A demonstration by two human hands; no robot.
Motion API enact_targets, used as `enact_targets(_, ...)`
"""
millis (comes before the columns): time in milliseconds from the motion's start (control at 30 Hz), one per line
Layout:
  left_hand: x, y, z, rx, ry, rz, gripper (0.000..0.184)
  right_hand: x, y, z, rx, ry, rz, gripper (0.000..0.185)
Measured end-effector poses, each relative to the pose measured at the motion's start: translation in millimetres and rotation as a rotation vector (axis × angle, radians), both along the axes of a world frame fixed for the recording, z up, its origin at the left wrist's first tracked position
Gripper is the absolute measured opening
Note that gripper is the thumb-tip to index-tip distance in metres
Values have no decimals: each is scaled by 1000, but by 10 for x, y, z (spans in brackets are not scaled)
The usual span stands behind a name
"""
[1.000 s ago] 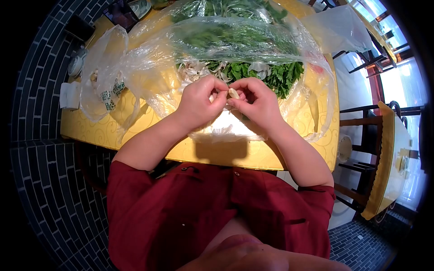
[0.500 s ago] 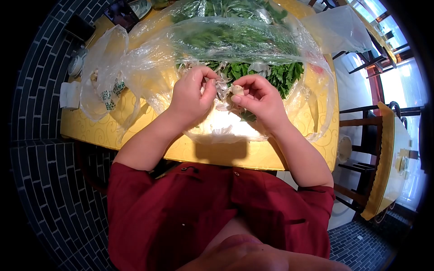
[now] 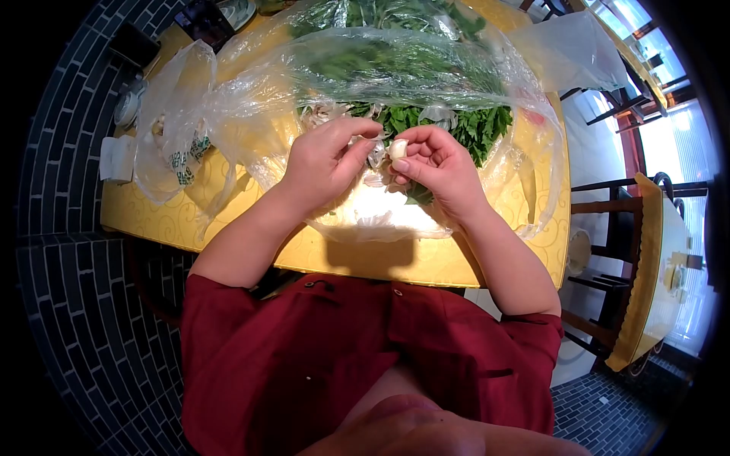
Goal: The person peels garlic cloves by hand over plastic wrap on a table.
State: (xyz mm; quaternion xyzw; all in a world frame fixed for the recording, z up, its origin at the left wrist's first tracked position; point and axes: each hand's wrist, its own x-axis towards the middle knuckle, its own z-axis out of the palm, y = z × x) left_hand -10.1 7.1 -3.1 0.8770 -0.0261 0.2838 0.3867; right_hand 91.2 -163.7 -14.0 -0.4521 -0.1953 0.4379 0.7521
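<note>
Between thumb and fingers of my right hand is a pale garlic clove. My left hand is just to its left, thumb and fingertips nearly together on what looks like a thin bit of skin, too small to make out. Papery garlic skins lie on the plastic behind my left hand. Green leafy herbs are heaped behind my right hand, partly under a clear plastic bag.
The yellow-covered table carries another clear bag at the left, a white box at its edge and a dark-screened device at the back left. Chairs and a second table stand at the right.
The hands were together around the clove; they have moved slightly apart, and the clove now shows whiter in my right hand.
</note>
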Motion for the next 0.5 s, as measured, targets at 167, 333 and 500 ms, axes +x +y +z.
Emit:
enact_targets(167, -5, -38, 34, 80, -51, -71, 27, 0, 8, 2, -26, -9, -19, 29)
enact_targets(333, 10, -93, -2, 168, -96, -27, 19, -28, 30, -22, -57, -25, -22, 30)
enact_targets(500, 31, -82, -55, 172, -167, -52, 17, -30, 29, -10, -61, -61, -8, 30)
